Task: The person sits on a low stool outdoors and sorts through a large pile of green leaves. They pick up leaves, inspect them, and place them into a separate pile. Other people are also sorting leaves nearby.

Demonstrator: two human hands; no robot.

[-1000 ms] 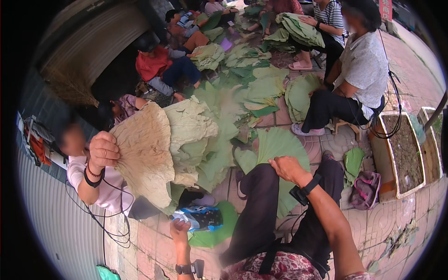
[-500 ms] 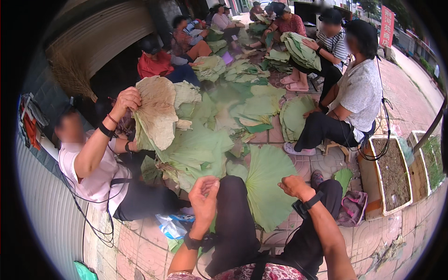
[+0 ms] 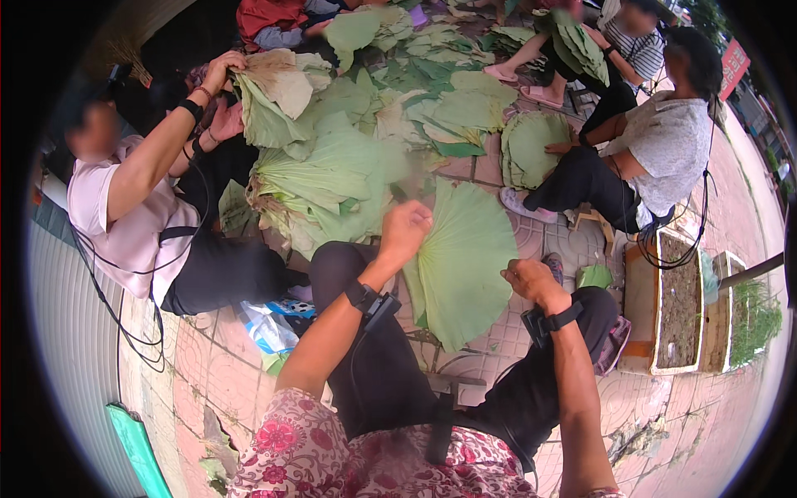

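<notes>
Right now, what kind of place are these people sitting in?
Probably an outdoor pavement used as a leaf-sorting spot: paving tiles underfoot, piles of big green lotus-like leaves, and soil-filled planter boxes beside the seated workers.

Left hand (image 3: pixel 404 230) fingers curled out of sight, leaf pile (image 3: pixel 324 178) lower layers hidden, seated person's face blurred

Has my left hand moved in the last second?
Yes. The left hand has risen from low beside the blue bag to the big leaf, which it now grips.
</notes>
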